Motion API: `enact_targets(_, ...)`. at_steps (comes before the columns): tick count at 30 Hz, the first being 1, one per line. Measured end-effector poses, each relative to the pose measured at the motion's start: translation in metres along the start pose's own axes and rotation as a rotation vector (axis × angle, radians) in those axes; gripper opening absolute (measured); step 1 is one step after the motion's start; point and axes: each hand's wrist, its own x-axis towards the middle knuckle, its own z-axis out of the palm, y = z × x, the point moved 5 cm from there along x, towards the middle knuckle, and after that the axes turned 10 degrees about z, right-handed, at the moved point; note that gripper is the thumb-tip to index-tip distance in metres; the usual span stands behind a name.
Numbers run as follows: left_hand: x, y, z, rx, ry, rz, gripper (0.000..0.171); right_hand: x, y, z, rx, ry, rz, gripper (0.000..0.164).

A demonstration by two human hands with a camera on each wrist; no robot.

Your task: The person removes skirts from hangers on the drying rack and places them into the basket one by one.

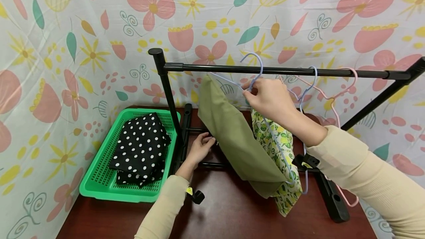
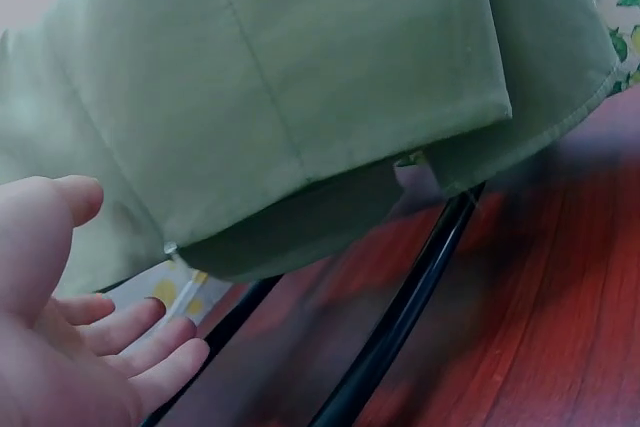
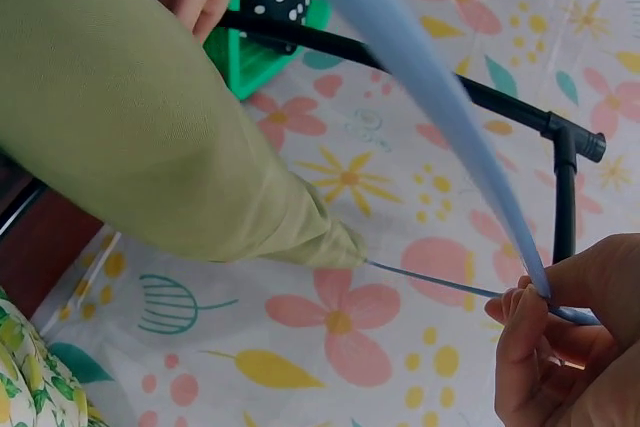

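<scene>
My right hand (image 1: 270, 97) pinches a light-blue hanger (image 1: 261, 65) just below its hook, which loops over the rack's black bar (image 1: 212, 68). An olive-green fabric piece (image 1: 239, 132) hangs slanted on this hanger, one corner up near the bar. Low on the left, my left hand (image 1: 200, 148) is beside the cloth's edge; the left wrist view has its fingers (image 2: 165, 372) loosely extended with nothing in them. Behind the olive cloth hangs a lemon-print cloth (image 1: 279, 139), partly hidden. In the right wrist view, finger and thumb meet on the hanger (image 3: 430, 97).
On the left stands a green plastic basket (image 1: 96, 180) holding folded black polka-dot cloth (image 1: 141, 146). Another blue hanger (image 1: 313, 80) and a pink hanger (image 1: 355, 78) hang farther right on the bar. The rack's black foot (image 1: 333, 198) rests on the dark red table (image 1: 225, 209).
</scene>
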Motion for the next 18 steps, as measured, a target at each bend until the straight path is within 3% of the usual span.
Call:
enact_targets(4,0.001,-0.005,0.005,-0.139,0.013,-0.046,0.067,-0.001,-0.003,-0.002,-0.016,0.007,-0.005,0.042)
enact_targets(10,0.002,-0.01,0.014,-0.265,0.001,-0.1,0.073,-0.001,-0.007,-0.003,-0.012,0.025,-0.027,0.042)
enact_targets(18,0.002,-0.01,0.022,-0.417,0.01,-0.138,0.059,0.001,-0.008,-0.002,0.003,0.026,-0.017,0.038)
